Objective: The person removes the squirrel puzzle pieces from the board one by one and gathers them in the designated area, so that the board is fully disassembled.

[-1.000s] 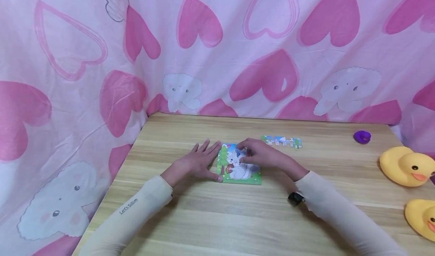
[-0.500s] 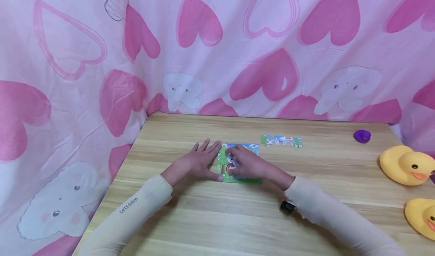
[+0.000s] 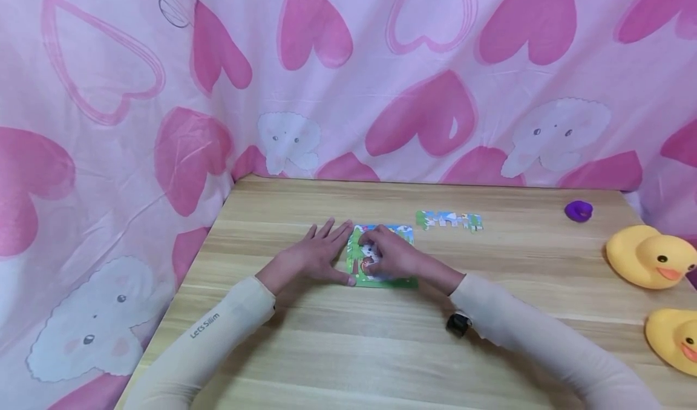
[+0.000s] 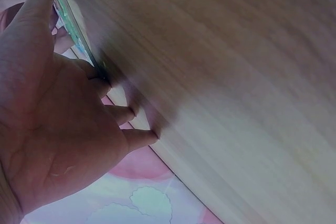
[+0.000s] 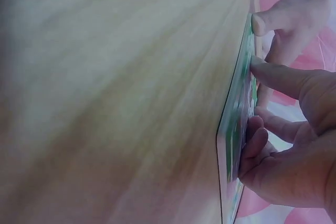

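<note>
A picture puzzle (image 3: 356,250) with a tree, a white animal and a green border lies flat on the table. Along its left side rests my left hand (image 3: 316,257), fingers spread, with the thumb on the lower left corner. My right hand (image 3: 399,256) is over the middle and covers much of the picture. In the right wrist view its thumb (image 5: 278,76) and index finger touch the face of the puzzle board (image 5: 229,145), spaced apart, while the other fingers are bent. No separate piece shows between them. Left fingertips meet the wood in the left wrist view.
Several loose puzzle pieces (image 3: 422,219) lie in a row behind the puzzle, to its right. A small purple duck (image 3: 578,211) and two yellow ducks (image 3: 631,257) stand at the right of the wooden table (image 3: 348,349). A pink heart-print curtain (image 3: 337,120) hangs behind.
My right hand has moved left and down from the puzzle's upper right to its middle, then stayed there. The left hand keeps its place. The head view has tilted slightly.
</note>
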A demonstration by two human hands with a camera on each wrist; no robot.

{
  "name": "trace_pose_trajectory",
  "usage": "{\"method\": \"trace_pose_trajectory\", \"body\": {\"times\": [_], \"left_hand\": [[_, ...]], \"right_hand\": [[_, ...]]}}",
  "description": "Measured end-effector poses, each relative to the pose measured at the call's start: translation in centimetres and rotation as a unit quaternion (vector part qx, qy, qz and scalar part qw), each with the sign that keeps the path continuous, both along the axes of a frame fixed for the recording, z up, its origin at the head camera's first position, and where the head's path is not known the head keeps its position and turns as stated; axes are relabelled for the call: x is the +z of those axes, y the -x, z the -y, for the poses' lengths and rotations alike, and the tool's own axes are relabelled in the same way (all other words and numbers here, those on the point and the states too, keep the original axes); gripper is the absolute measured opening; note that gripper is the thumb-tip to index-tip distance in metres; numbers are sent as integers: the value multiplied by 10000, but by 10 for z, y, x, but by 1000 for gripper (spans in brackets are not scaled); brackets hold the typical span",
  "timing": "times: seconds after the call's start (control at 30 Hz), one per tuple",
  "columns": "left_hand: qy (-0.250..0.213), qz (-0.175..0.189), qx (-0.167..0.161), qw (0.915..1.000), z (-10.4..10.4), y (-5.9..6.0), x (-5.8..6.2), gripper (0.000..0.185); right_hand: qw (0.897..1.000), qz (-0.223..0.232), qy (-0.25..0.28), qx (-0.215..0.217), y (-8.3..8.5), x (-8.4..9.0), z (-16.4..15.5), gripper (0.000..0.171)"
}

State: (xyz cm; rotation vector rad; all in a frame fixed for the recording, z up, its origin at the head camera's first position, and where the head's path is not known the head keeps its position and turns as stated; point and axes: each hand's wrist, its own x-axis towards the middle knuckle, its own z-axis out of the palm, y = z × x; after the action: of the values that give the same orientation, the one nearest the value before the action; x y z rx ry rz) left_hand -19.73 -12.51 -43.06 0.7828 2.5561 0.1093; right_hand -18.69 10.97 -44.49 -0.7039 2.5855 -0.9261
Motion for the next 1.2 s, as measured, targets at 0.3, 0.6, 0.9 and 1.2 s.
{"method": "trace_pose_trajectory", "body": {"times": [0.3, 0.6, 0.9, 1.2], "left_hand": [[-4, -80, -43, 10000, 0, 0, 0, 128], [20, -60, -57, 10000, -1, 0, 1, 128], [7, 1, -24, 10000, -1, 1, -2, 130], [14, -54, -31, 10000, -1, 1, -2, 129]], "right_hand": [[9994, -332, -71, 65, 9, 2, -1, 48], [9997, -224, -13, 106, 14, 6, 2, 43], [9992, -197, -90, 328, 20, 4, -1, 41], [9991, -251, 169, 280, 18, 2, -4, 41]]}}
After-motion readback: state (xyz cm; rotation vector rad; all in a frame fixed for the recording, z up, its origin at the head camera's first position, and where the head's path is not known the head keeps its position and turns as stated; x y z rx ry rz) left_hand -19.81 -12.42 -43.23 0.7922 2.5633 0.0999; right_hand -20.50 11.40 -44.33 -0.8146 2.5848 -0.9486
